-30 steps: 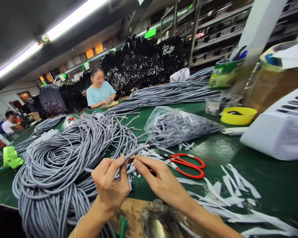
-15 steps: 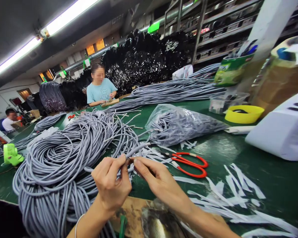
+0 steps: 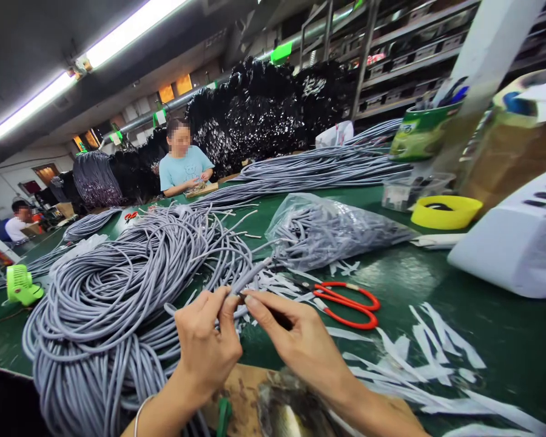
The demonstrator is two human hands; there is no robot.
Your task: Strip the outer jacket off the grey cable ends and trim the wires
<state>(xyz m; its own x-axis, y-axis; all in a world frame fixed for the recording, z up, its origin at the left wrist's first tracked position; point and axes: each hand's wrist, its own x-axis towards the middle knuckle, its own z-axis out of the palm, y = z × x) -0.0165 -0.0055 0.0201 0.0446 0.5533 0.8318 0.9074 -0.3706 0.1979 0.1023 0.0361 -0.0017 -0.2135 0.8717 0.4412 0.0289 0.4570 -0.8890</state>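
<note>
My left hand [image 3: 209, 340] is closed in a pinch on a grey cable [image 3: 251, 274], whose visible length slants up and right from the fingers. Close against it, my right hand [image 3: 295, 334] is also closed, thumb and forefinger pressed together. A small dark bit shows between the two sets of fingertips; what the right fingers hold is mostly hidden. Left of my hands lies a big coiled heap of grey cables [image 3: 100, 279]. Red-handled scissors [image 3: 352, 303] rest on the green table [image 3: 519, 340] beyond my right hand.
White strips [image 3: 418, 352] are scattered at the right. A clear bag [image 3: 332, 233] of short grey pieces lies behind the scissors, near a yellow ring [image 3: 446, 212]. Below my hands is a wooden board [image 3: 243, 388]. A co-worker [image 3: 186, 161] sits across the table.
Both hands have shifted very slightly, still pinching close together at the grey cable. Across the table, the co-worker's hands have moved a little.
</note>
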